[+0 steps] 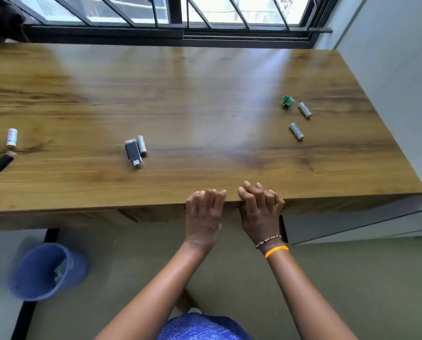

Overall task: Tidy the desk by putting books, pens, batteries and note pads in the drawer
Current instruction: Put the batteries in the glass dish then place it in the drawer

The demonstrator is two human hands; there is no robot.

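Note:
Both my hands lie side by side over the front edge of the wooden desk (180, 99). My left hand (203, 214) and my right hand (260, 212) have their bent fingers resting on the desk top and hold nothing. Under the edge, behind the hands, is a shut drawer front (153, 214). Two batteries (305, 109) (297, 131) lie at the right. A third battery (142, 145) lies in the middle left, and one more battery (12, 137) lies at the far left.
A small black and clear device (133, 152) lies against the middle battery, and a similar black one (0, 164) lies at the left edge. A crumpled green paper (288, 101) sits near the right batteries. A blue bin (47, 271) stands on the floor at the left.

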